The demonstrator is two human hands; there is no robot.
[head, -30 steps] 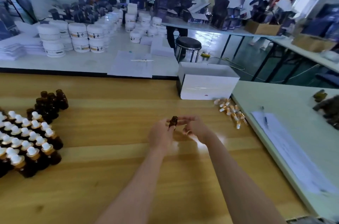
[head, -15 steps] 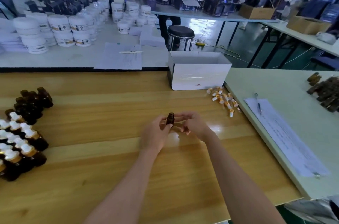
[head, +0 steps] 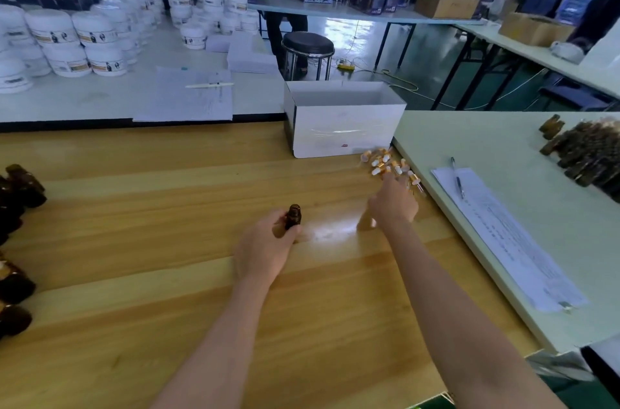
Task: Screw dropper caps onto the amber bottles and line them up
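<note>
Cluttered packing room, pale wooden table [head: 134,207] in front. Gripped upright in the curled fingers of the left hand [head: 265,251], one uncapped amber bottle [head: 293,216], neck clear above the thumb. Likely light, rigid, slick glass, breakable if dropped; best held round the body, as now, with the threads left free. Stretched off to the right, the right hand [head: 394,204], fingers extended and loose, nothing visibly in it, tips at the near edge of a heap of dropper caps [head: 385,163]; contact lost in blur. Probably best lifted by the collar, not the soft bulb or thin pipette. Beyond the heap, a white box [head: 345,127]; far left of the left hand, more bottles [head: 20,187].
</note>
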